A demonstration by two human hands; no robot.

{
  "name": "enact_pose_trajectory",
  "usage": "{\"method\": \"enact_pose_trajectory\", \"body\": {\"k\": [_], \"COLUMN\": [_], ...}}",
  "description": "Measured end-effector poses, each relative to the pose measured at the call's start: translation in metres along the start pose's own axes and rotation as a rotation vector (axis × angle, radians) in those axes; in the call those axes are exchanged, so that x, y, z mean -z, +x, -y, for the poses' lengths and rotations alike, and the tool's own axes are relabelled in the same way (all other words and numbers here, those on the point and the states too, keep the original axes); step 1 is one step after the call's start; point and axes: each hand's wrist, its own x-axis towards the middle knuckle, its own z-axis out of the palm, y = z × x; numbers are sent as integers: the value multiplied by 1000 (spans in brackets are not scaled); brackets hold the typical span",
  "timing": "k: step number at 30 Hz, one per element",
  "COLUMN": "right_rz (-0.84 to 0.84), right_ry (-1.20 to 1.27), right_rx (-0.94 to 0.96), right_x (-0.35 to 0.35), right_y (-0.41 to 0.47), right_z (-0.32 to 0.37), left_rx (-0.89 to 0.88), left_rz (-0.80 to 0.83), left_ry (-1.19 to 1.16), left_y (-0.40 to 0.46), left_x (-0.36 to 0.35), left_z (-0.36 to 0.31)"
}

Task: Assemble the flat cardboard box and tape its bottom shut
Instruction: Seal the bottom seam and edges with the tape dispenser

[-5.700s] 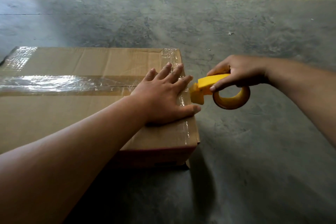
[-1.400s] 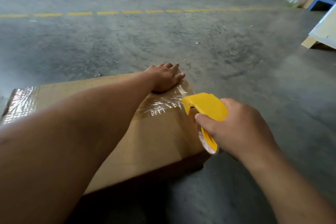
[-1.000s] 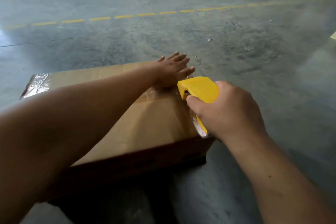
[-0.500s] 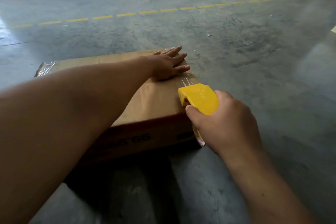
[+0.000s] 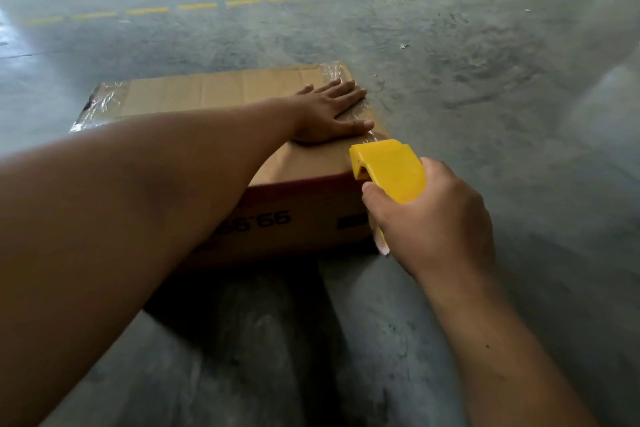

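Box (image 5: 221, 94) on floor, centre. Left hand (image 5: 329, 111) spread flat, pressing its far-right top. Right hand (image 5: 429, 218) clenched around yellow tape dispenser (image 5: 391, 172) at near-right corner. Risk: tape wrinkles or lifts if pulled crooked.

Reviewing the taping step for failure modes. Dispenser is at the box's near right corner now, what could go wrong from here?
1. The left hand presses flat on the tape right beside the yellow dispenser; a slip could bring its front edge into the thumb.
2. The right hand is pulling over the cardboard box corner, so the tape may wrinkle or lift there.
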Motion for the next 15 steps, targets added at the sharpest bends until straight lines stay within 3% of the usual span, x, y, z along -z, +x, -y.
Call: {"method": "enact_pose_trajectory", "body": {"k": [15], "right_rz": [18], "right_ry": [53], "right_rx": [22], "right_x": [11], "right_y": [-49], "right_z": [-25], "left_rx": [-6], "left_rz": [29], "left_ry": [35], "left_y": [-6], "left_x": [-2], "left_z": [-4]}}
